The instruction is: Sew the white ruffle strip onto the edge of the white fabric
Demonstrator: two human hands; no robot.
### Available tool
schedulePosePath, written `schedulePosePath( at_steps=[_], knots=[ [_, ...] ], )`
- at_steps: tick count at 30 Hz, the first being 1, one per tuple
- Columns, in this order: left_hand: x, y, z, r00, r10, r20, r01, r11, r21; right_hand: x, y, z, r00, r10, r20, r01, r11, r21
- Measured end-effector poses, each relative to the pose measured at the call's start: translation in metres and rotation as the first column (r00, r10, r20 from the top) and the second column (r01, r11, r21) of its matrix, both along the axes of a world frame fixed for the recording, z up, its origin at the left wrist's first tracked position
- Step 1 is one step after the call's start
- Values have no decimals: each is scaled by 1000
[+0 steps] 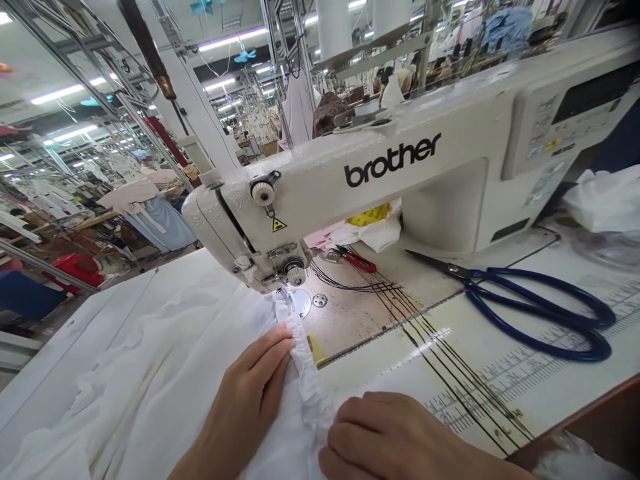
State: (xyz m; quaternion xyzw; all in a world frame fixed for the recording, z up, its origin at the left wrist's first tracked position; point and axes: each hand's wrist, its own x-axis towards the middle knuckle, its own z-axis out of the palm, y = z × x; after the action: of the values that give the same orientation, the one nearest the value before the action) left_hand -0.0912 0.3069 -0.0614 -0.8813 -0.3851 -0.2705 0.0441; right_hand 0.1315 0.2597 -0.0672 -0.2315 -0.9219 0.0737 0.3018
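White fabric (165,373) spreads over the left of the sewing table, with a narrow gathered strip (306,373) running up its right edge. The strip's far end lies under the presser foot (285,295) of a white sewing machine (310,193). My left hand (255,380) lies on the fabric, fingers stretched forward and close together, their tips on the strip just short of the foot. Nearer to me, my right hand (385,433) has its fingers curled on the strip's near part. Its fingertips and thumb are hidden.
Large blue-handled scissors (540,300) and small red thread snips (357,259) lie right of the needle. A yellow guide piece (316,350) sits beside the strip. Ruler marks and black lines cover the tabletop (400,380). A white bundle (607,197) rests at the far right.
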Motion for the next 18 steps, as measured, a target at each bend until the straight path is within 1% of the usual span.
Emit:
schedulePosePath(
  at_steps=[2, 3, 7, 8, 11, 13, 14, 16, 18],
  knots=[
    [-1, 4, 1, 1000, -17, -2, 17, 1000, -11, -4, 6, 1, 999, -33, 14, 32, 999, 42],
    [-3, 8, 2, 1000, -22, 0, 22, 1000, -16, -6, 10, 4, 998, -35, 54, 34, 999, 34],
    [-9, 29, 3, 999, -30, 27, 32, 998, -56, -12, 29, 22, 962, 2, 274, 30, 993, -114],
    [-10, 35, 2, 999, -30, 35, 33, 997, -68, -12, 32, 26, 953, 2, 303, 38, 991, -126],
    [-12, 45, 3, 998, -39, 40, 42, 996, -83, -11, 37, 30, 959, -20, 282, 53, 992, -110],
    [-12, 47, 4, 998, -57, 36, 59, 998, -36, -10, 37, 27, 967, -22, 255, 52, 992, -112],
    [-12, 46, 6, 997, -73, 18, 73, 997, 14, -10, 37, 24, 967, -24, 252, 49, 994, -95],
    [-11, 43, 10, 992, -109, -66, 116, 985, 129, -11, 35, 19, 971, -31, 235, 32, 999, -3],
    [-10, 39, 14, 975, -151, -165, 183, 962, 202, -11, 33, 16, 981, -40, 189, 21, 994, 105]
  ],
)
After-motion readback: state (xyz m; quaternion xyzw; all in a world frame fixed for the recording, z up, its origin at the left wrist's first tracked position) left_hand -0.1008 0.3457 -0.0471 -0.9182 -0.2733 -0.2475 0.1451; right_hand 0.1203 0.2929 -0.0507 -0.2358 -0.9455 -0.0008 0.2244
